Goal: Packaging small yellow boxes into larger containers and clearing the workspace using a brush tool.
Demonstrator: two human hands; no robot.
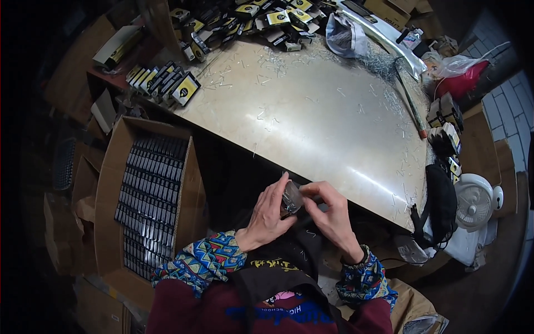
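I'm seeing left hand point(266, 218) cradling small translucent grey piece point(293, 201) by near edge of bench point(328, 122), right hand point(329, 214) pinching its side; I'm judging it light, slick, best gripped by edges.

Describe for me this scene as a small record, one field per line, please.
Left hand: holds a small grey object, kind unclear
Right hand: at the object's right side, contact unclear
Table: metal wire pieces scattered on top
Far side: heap of yellow-and-black boxes
Left: open carton with rows of dark pieces
Right: white fan
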